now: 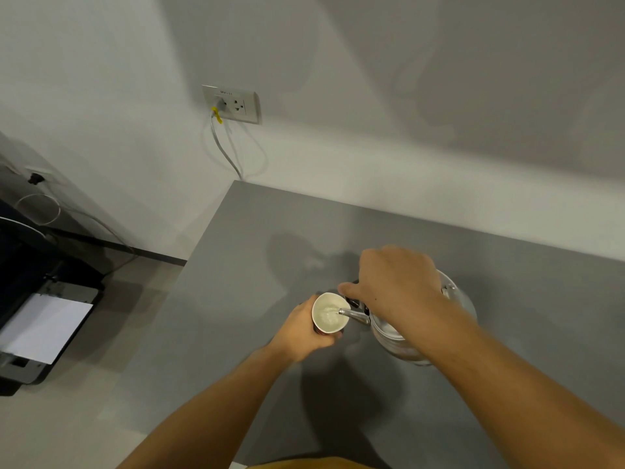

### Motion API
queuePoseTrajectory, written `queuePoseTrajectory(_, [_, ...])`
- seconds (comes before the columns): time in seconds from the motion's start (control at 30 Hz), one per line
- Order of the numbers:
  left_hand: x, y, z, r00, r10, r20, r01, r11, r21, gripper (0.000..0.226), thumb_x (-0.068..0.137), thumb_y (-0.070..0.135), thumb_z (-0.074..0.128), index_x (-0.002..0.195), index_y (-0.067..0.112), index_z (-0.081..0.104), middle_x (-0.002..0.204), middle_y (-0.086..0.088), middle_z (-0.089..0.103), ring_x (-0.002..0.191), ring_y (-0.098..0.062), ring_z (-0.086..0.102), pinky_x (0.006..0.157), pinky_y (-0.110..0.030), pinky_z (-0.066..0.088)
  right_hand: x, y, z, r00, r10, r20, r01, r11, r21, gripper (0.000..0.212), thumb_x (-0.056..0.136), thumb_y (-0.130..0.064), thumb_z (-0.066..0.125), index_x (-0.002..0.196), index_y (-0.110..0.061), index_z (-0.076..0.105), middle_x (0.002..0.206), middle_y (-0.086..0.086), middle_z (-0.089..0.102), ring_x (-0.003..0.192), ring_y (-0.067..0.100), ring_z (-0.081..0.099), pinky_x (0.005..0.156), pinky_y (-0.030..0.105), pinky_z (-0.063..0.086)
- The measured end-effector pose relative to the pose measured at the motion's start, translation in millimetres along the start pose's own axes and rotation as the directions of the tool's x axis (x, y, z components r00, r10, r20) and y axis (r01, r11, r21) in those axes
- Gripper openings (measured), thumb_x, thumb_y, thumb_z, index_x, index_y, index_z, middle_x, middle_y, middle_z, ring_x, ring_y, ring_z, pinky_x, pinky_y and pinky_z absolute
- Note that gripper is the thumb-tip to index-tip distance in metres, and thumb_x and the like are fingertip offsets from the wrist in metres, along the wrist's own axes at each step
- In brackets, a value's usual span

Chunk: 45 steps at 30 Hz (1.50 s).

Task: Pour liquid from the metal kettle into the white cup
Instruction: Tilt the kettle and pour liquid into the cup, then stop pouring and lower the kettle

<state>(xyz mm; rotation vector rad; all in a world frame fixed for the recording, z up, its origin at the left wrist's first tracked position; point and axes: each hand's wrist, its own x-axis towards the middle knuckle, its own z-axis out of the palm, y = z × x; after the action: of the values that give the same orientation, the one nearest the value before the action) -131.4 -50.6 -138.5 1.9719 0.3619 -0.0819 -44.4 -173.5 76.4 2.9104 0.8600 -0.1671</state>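
My right hand grips the dark handle of the metal kettle, which is tilted to the left above the grey table. Its spout reaches over the rim of the white cup, and a thin stream of liquid runs from it into the cup. My left hand is wrapped around the cup's side from the left and holds it just above the table. The cup's inside looks pale and wet. My right arm hides much of the kettle's lid and body.
The grey table ends at a left edge, with pale floor below. A printer with white paper stands on the floor at far left. A wall socket with a plugged cable hangs behind the table's far left corner.
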Motion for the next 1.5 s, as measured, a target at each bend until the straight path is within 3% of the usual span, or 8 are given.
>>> queuePoseTrajectory(0.13, [-1, 0, 0, 1.0, 0.008, 0.002, -0.008, 1.0, -0.007, 0.063, 0.068, 0.035, 0.087, 0.109, 0.067, 0.051, 0.107, 0.038, 0.067, 0.1, 0.012, 0.064, 0.077, 0.001, 0.043, -1, 0, -1, 1.0, -0.007, -0.003, 0.007, 1.0, -0.007, 0.052, 0.081, -0.052, 0.065, 0.052, -0.02, 0.036, 0.055, -0.002, 0.039, 0.045, 0.015, 0.03, 0.043, 0.027, 0.018])
queuePoseTrajectory(0.43, [0, -2, 0, 1.0, -0.008, -0.006, 0.008, 1.0, -0.008, 0.062, 0.066, 0.039, 0.088, 0.109, 0.066, 0.051, 0.109, 0.035, 0.066, 0.101, 0.009, 0.065, 0.076, 0.001, 0.044, -1, -2, -2, 1.0, -0.011, 0.001, 0.011, 1.0, -0.008, 0.05, 0.082, -0.05, 0.065, 0.052, -0.02, 0.037, 0.055, -0.001, 0.041, 0.045, 0.015, 0.033, 0.043, 0.026, 0.019])
queuePoseTrajectory(0.8, [1, -3, 1, 1.0, -0.015, -0.001, 0.015, 1.0, -0.005, 0.062, 0.065, 0.042, 0.086, 0.119, 0.047, 0.057, 0.108, 0.024, 0.072, 0.1, 0.004, 0.068, 0.075, -0.002, 0.046, -2, -2, -2, 1.0, -0.013, -0.01, 0.012, 1.0, -0.019, 0.051, 0.082, -0.05, 0.064, 0.052, -0.02, 0.036, 0.054, -0.002, 0.04, 0.044, 0.014, 0.032, 0.043, 0.027, 0.018])
queuePoseTrajectory(1.1, [0, -2, 0, 1.0, -0.002, 0.01, 0.002, 1.0, -0.001, 0.064, 0.067, 0.04, 0.086, 0.123, 0.043, 0.057, 0.112, 0.021, 0.072, 0.104, 0.002, 0.067, 0.078, -0.002, 0.045, -2, 2, -1, 1.0, -0.006, -0.018, 0.006, 1.0, 0.006, 0.05, 0.079, -0.052, 0.065, 0.05, -0.02, 0.039, 0.053, -0.002, 0.042, 0.044, 0.015, 0.034, 0.043, 0.026, 0.02])
queuePoseTrajectory(1.27, [0, -2, -1, 1.0, 0.012, 0.018, -0.012, 1.0, 0.0, 0.065, 0.071, 0.032, 0.088, 0.128, 0.036, 0.058, 0.116, 0.017, 0.072, 0.107, -0.002, 0.067, 0.083, -0.005, 0.046, -4, 15, 0, 0.999, 0.041, 0.02, -0.043, 0.995, 0.086, 0.05, 0.075, -0.055, 0.067, 0.049, -0.019, 0.044, 0.053, -0.001, 0.046, 0.046, 0.015, 0.039, 0.044, 0.025, 0.023])
queuePoseTrajectory(1.5, [-3, 1, -2, 1.0, 0.006, 0.004, -0.006, 1.0, -0.014, 0.063, 0.07, 0.03, 0.09, 0.125, 0.038, 0.061, 0.111, 0.024, 0.072, 0.104, 0.007, 0.066, 0.081, -0.001, 0.044, -14, 54, 13, 0.977, 0.138, 0.165, -0.184, 0.934, 0.308, 0.059, 0.074, -0.069, 0.067, 0.05, -0.017, 0.053, 0.053, -0.001, 0.064, 0.056, 0.021, 0.06, 0.048, 0.029, 0.037])
